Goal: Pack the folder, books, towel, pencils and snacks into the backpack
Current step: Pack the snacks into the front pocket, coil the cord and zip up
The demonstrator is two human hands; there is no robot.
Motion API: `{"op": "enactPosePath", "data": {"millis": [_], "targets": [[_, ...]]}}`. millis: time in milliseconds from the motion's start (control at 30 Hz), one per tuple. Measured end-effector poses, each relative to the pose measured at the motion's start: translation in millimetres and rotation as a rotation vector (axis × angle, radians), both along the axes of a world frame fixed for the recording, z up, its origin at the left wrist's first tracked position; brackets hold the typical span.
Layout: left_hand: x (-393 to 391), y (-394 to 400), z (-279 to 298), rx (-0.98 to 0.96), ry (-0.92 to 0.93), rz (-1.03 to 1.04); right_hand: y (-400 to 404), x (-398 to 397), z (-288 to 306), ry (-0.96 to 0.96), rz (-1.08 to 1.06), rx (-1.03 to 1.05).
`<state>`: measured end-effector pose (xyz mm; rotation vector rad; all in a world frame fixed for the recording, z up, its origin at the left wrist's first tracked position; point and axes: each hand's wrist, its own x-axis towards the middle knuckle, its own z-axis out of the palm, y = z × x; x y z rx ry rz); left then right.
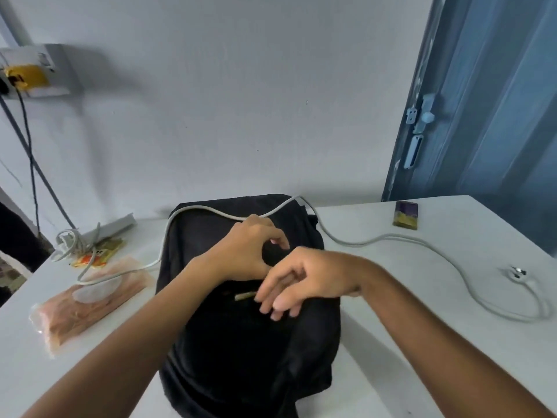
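A black backpack lies flat on the white table in front of me. My left hand is over its upper part, with curled thumb and fingers pinching the fabric around a dark opening. My right hand is just to the right of it and lower. Its fingers are bent round a thin greenish pencil, whose end sticks out to the left over the backpack. A clear packet of orange-brown snacks lies left of the backpack, and a yellow-orange snack packet sits behind it.
A white cable runs over the backpack's top and loops right to a plug. A power strip with bundled cord sits at the back left. A small purple-and-gold pack lies at the back right, near a blue door.
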<state>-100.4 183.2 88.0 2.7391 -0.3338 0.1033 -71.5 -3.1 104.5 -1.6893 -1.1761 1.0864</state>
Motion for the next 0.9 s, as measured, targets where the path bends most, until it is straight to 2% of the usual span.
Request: {"op": "enactPosePath", "data": {"millis": [67,167,267,333,400,533,667,767,833,900], "targets": [[15.3,-22.4,0.7,0.026,0.062,-0.055,-31.9,28.3,8.0,0.084,-0.081,0.093],[40.1,-53.4,-6.1,0.01,0.071,-0.053,-64.9,75.7,-2.1,0.124,-0.502,0.176],[65.4,-77.5,-23.2,0.006,0.094,-0.026,-88.8,129.9,-38.8,0.003,-0.96,0.128],[79.9,-92.5,-33.8,-0.009,0.13,-0.018,-104.6,168.3,-72.8,-0.153,-1.122,0.059],[91.7,-102.5,-42.6,-0.01,0.154,-0.003,-116.7,202.2,-104.3,-0.383,-1.147,-0.06],[108.9,-114.6,-53.7,0.007,0.149,0.046,-130.2,250.1,-138.6,-0.882,-0.984,-0.44],[112.4,-117.9,-60.8,-0.027,0.091,0.064,-130.7,270.2,-151.1,-0.919,-0.852,-0.635],[108.4,-118.9,-61.8,-0.069,0.002,0.033,-129.3,276.5,-157.6,-1.039,-0.869,-0.575],[101.3,-119.3,-58.3,-0.117,-0.098,0.001,-130.5,277.1,-162.0,-1.077,-0.93,-0.46],[92.2,-119.1,-51.2,-0.158,-0.178,0.001,-130.5,275.1,-164.4,-1.037,-1.013,-0.283]]}}
